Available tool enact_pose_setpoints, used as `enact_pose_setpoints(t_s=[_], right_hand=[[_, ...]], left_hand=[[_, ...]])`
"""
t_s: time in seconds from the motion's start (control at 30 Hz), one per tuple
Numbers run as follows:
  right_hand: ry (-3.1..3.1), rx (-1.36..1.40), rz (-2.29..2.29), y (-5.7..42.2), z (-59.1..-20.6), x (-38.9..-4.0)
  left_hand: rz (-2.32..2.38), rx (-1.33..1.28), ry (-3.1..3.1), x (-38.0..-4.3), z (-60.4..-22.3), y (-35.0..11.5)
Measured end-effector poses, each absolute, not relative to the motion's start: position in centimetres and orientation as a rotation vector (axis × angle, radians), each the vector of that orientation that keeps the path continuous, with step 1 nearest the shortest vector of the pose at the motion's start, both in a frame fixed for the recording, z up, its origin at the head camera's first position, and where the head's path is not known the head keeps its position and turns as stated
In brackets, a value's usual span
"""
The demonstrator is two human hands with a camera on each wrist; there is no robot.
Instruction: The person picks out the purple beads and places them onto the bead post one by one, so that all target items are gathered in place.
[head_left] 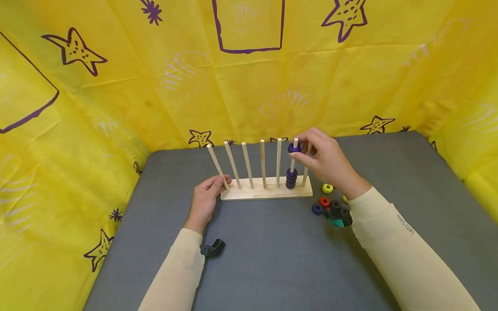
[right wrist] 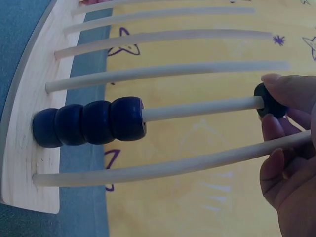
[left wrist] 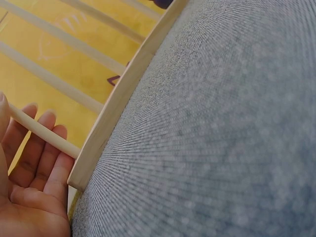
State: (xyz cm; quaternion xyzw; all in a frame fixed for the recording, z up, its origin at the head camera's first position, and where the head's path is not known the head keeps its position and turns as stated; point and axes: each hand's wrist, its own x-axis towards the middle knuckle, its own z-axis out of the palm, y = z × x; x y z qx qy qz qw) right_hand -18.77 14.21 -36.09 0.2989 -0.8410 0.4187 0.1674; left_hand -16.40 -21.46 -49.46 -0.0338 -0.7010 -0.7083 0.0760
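Observation:
A wooden peg rack (head_left: 268, 194) with several upright pegs stands on the table. My left hand (head_left: 207, 196) holds the leftmost peg (left wrist: 47, 132) low down, its fingers behind the peg in the left wrist view. My right hand (head_left: 327, 157) pinches a dark blue bead (right wrist: 270, 101) between thumb and fingers at the top of the second peg from the right. The tip of that peg pokes up through the bead in the head view. Several dark blue beads (right wrist: 89, 122) are stacked at the base of the same peg. The rightmost peg (right wrist: 163, 165) passes by my right fingers.
Loose beads lie right of the rack: a yellow bead (head_left: 327, 188), a red bead (head_left: 324, 201), a blue bead (head_left: 317, 209) and dark ones, partly hidden by the right wrist strap (head_left: 338, 218). A yellow patterned cloth (head_left: 241, 95) hangs behind the grey table (head_left: 264, 259).

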Motion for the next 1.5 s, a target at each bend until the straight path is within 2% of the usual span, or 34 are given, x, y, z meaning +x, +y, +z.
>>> enact_pose_setpoints(t_s=[0.97,1.5], right_hand=[[-2.357,0.858,1.232,15.2,-35.1,-18.3],[-2.232,0.875,1.754,16.4,-34.6,-17.9]], left_hand=[[-2.122,-0.115,-2.098,-16.3,-49.2,-21.2],[-2.112,-0.087,-2.121,-16.2,-49.3,-21.4]])
